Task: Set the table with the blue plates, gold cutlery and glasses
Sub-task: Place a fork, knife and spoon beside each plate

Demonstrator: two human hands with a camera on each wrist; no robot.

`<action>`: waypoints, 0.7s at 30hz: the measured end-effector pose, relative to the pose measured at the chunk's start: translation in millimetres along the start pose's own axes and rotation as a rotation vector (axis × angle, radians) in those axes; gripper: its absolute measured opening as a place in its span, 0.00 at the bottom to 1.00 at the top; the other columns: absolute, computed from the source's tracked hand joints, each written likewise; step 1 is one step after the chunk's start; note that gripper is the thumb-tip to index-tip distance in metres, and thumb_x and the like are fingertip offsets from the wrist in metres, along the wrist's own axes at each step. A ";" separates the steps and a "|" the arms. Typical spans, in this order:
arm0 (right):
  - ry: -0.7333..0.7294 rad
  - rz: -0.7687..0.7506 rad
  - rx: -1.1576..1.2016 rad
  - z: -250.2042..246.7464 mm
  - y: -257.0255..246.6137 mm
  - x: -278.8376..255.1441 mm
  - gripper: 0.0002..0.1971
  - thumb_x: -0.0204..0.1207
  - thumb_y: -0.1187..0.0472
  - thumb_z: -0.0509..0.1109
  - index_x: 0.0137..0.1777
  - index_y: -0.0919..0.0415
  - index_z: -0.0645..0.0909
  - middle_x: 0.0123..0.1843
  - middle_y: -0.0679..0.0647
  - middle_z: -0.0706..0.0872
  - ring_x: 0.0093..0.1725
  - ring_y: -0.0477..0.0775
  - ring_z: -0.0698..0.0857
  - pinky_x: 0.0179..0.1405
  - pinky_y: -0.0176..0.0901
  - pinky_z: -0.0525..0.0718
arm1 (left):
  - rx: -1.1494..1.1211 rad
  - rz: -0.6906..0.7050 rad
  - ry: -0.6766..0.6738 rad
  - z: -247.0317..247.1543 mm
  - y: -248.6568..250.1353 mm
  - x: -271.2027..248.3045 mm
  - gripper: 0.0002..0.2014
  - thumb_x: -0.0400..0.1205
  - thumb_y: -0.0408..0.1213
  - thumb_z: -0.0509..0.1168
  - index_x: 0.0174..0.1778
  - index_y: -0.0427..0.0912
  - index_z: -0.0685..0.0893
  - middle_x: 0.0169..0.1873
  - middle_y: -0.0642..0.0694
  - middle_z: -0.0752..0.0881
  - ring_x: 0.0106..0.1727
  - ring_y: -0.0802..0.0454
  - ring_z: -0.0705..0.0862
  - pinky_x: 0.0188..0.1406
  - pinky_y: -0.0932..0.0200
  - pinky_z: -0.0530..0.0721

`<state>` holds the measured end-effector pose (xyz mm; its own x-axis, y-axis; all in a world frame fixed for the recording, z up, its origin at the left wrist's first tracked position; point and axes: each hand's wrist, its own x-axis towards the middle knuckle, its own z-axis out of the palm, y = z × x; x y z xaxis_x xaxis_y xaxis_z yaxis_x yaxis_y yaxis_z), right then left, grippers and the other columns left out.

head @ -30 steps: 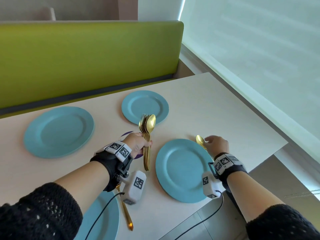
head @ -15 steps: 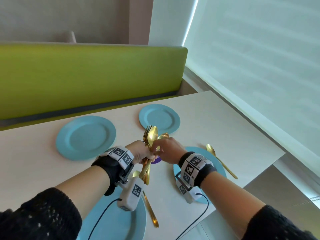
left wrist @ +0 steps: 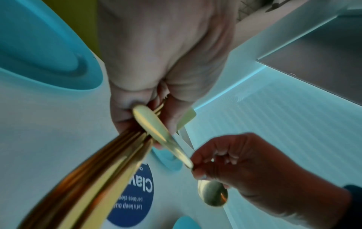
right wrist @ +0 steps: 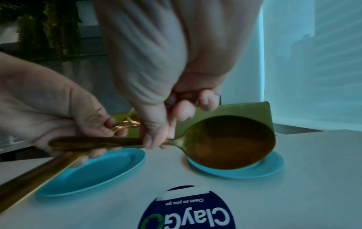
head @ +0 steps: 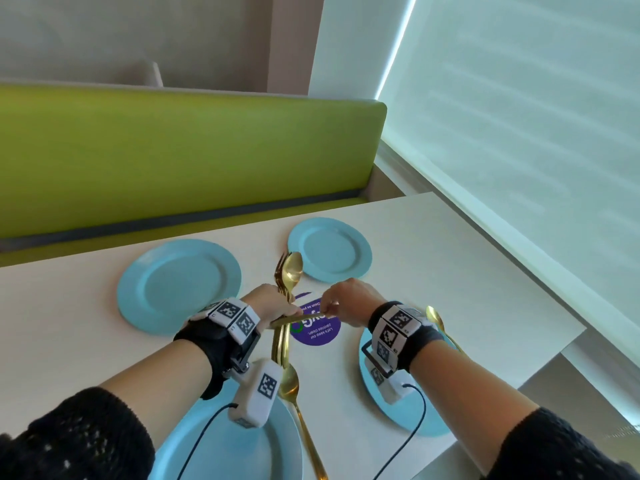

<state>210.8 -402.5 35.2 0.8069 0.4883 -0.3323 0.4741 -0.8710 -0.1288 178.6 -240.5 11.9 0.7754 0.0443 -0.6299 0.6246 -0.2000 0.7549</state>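
On the left I have the far-left blue plate [head: 178, 285] sitting at about ten o'clock on the white table [head: 467, 271], bare, with no cutlery beside it yet. Coming right, my left hand [head: 268, 304] is clenched round the bundle of gold cutlery [head: 285, 306], fork tines and a spoon bowl poking up toward twelve o'clock, handles pointing back at six. Just right of that, my right hand [head: 346, 303] is pinching one spoon [right wrist: 231, 142] by its neck, thumb and fingertips [right wrist: 152, 139] closed on it, the handle running crosswise with its end against the left hand, above the purple sticker [head: 317, 329]. Here is how I want to play this: draw the spoon sideways toward three o'clock in a straight line along its own length, and firm up the left grip so the others don't slide out with it. I reckon the risk is a snag on the fork tines, so I pull slow. Further right, the small blue plate [head: 329, 249] at one o'clock looks to me like the next setting to serve. The near-right plate [head: 429, 424] at four o'clock has a placed spoon [head: 434, 317] along its right side, and the nearest plate [head: 277, 445] at six has one too. No glasses in sight anywhere.
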 end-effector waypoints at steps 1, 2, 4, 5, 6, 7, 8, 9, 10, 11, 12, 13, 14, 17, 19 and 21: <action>0.013 0.027 0.022 -1.5 9.5 8.1 0.11 0.79 0.61 0.65 0.55 0.53 0.87 0.55 0.52 0.89 0.57 0.55 0.84 0.55 0.44 0.80 | -0.053 -0.017 0.039 -4.8 1.6 8.2 0.11 0.78 0.29 0.69 0.56 0.32 0.83 0.49 0.37 0.87 0.51 0.45 0.84 0.58 0.52 0.83; 0.032 0.063 0.042 -3.5 19.8 15.8 0.11 0.79 0.62 0.64 0.55 0.54 0.87 0.55 0.52 0.89 0.58 0.55 0.84 0.56 0.43 0.79 | -0.097 -0.041 0.068 -10.0 4.1 16.3 0.12 0.79 0.27 0.67 0.58 0.32 0.81 0.48 0.39 0.85 0.50 0.46 0.82 0.55 0.53 0.81; 0.091 0.166 0.085 -6.8 44.1 32.8 0.12 0.79 0.63 0.64 0.56 0.53 0.87 0.56 0.52 0.89 0.59 0.56 0.83 0.58 0.42 0.77 | -0.171 -0.102 0.110 -20.1 9.9 30.8 0.08 0.81 0.23 0.62 0.55 0.33 0.78 0.43 0.41 0.83 0.48 0.48 0.80 0.52 0.54 0.78; 0.125 0.230 0.119 -7.9 57.7 42.5 0.12 0.79 0.62 0.65 0.56 0.53 0.87 0.57 0.53 0.88 0.60 0.57 0.83 0.60 0.42 0.77 | -0.199 -0.133 0.130 -24.2 12.8 38.0 0.04 0.82 0.23 0.60 0.50 0.35 0.76 0.39 0.41 0.83 0.44 0.49 0.80 0.50 0.54 0.77; 0.163 0.296 0.172 -9.3 71.5 52.7 0.11 0.79 0.61 0.66 0.56 0.53 0.87 0.58 0.54 0.88 0.60 0.58 0.83 0.62 0.43 0.79 | -0.232 -0.153 0.152 -27.3 15.9 44.4 0.04 0.83 0.23 0.59 0.45 0.35 0.74 0.35 0.42 0.82 0.39 0.50 0.80 0.48 0.55 0.77; 0.196 0.363 0.234 -10.9 85.2 62.8 0.11 0.78 0.61 0.67 0.56 0.54 0.87 0.59 0.55 0.88 0.61 0.59 0.83 0.63 0.45 0.80 | -0.259 -0.166 0.170 -29.7 18.0 51.3 0.07 0.84 0.23 0.58 0.41 0.36 0.72 0.33 0.42 0.81 0.35 0.52 0.79 0.46 0.55 0.77; 0.222 0.426 0.283 -12.7 98.2 72.4 0.11 0.78 0.61 0.67 0.56 0.54 0.88 0.60 0.56 0.88 0.61 0.60 0.83 0.63 0.45 0.81 | -0.278 -0.171 0.185 -31.5 19.2 58.5 0.09 0.84 0.23 0.58 0.39 0.37 0.72 0.33 0.42 0.81 0.33 0.52 0.78 0.43 0.56 0.77; 0.237 0.485 0.313 -14.4 110.7 81.8 0.11 0.78 0.61 0.67 0.56 0.55 0.88 0.60 0.57 0.88 0.62 0.60 0.84 0.62 0.44 0.80 | -0.284 -0.171 0.192 -32.5 20.0 65.3 0.10 0.84 0.23 0.57 0.38 0.37 0.71 0.33 0.42 0.81 0.33 0.52 0.77 0.40 0.57 0.77; 0.239 0.536 0.328 -16.0 122.2 90.8 0.11 0.78 0.61 0.66 0.57 0.56 0.87 0.61 0.57 0.88 0.62 0.60 0.84 0.61 0.44 0.80 | -0.283 -0.175 0.195 -32.6 20.8 71.2 0.11 0.84 0.22 0.56 0.37 0.37 0.71 0.33 0.42 0.81 0.33 0.52 0.77 0.37 0.58 0.77; 0.231 0.578 0.332 -17.1 133.3 99.4 0.12 0.78 0.61 0.66 0.57 0.57 0.87 0.61 0.57 0.87 0.62 0.60 0.84 0.61 0.44 0.80 | -0.289 -0.179 0.195 -32.2 21.5 77.0 0.11 0.85 0.22 0.55 0.37 0.37 0.71 0.33 0.42 0.81 0.33 0.52 0.77 0.36 0.59 0.76; 0.219 0.616 0.324 -17.8 143.4 108.2 0.12 0.78 0.61 0.65 0.57 0.58 0.87 0.61 0.57 0.87 0.62 0.60 0.84 0.61 0.44 0.80 | -0.296 -0.187 0.194 -32.0 22.3 82.4 0.11 0.85 0.22 0.55 0.37 0.36 0.71 0.34 0.41 0.81 0.33 0.51 0.77 0.37 0.59 0.77; 0.206 0.653 0.311 -17.9 152.5 117.2 0.13 0.79 0.61 0.65 0.58 0.59 0.87 0.61 0.58 0.87 0.62 0.60 0.84 0.62 0.45 0.81 | -0.306 -0.194 0.191 -32.1 23.3 88.4 0.11 0.84 0.21 0.54 0.37 0.36 0.71 0.34 0.40 0.80 0.33 0.51 0.77 0.39 0.58 0.78; 0.194 0.689 0.296 -18.0 160.7 125.6 0.14 0.79 0.60 0.64 0.59 0.60 0.87 0.62 0.58 0.87 0.62 0.60 0.84 0.62 0.45 0.82 | -0.315 -0.197 0.187 -32.2 24.4 93.2 0.11 0.84 0.21 0.54 0.37 0.36 0.72 0.33 0.40 0.80 0.34 0.50 0.78 0.43 0.56 0.78; 0.157 0.754 0.255 -15.8 177.5 147.2 0.15 0.79 0.59 0.64 0.61 0.61 0.85 0.63 0.58 0.87 0.62 0.60 0.84 0.61 0.45 0.82 | -0.323 -0.203 0.178 -32.3 26.8 105.6 0.13 0.84 0.21 0.55 0.34 0.35 0.73 0.33 0.41 0.80 0.35 0.51 0.79 0.50 0.54 0.77; 0.121 0.776 0.230 -14.4 183.7 157.5 0.15 0.79 0.59 0.64 0.60 0.63 0.85 0.62 0.59 0.87 0.61 0.60 0.85 0.59 0.45 0.82 | -0.321 -0.198 0.180 -32.2 28.7 111.5 0.13 0.84 0.21 0.55 0.34 0.35 0.74 0.33 0.41 0.80 0.35 0.51 0.79 0.47 0.55 0.78; 0.093 0.788 0.232 -10.9 188.8 168.1 0.14 0.78 0.60 0.65 0.58 0.64 0.86 0.60 0.60 0.87 0.59 0.61 0.85 0.57 0.45 0.82 | -0.316 -0.192 0.190 -32.4 31.6 116.3 0.12 0.83 0.21 0.55 0.34 0.36 0.74 0.33 0.41 0.80 0.34 0.52 0.79 0.41 0.58 0.78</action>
<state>439.7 -484.3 -34.8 0.9031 -0.2766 -0.3287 -0.3195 -0.9439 -0.0835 291.5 -210.0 -31.6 0.6269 0.2374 -0.7421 0.7342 0.1389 0.6646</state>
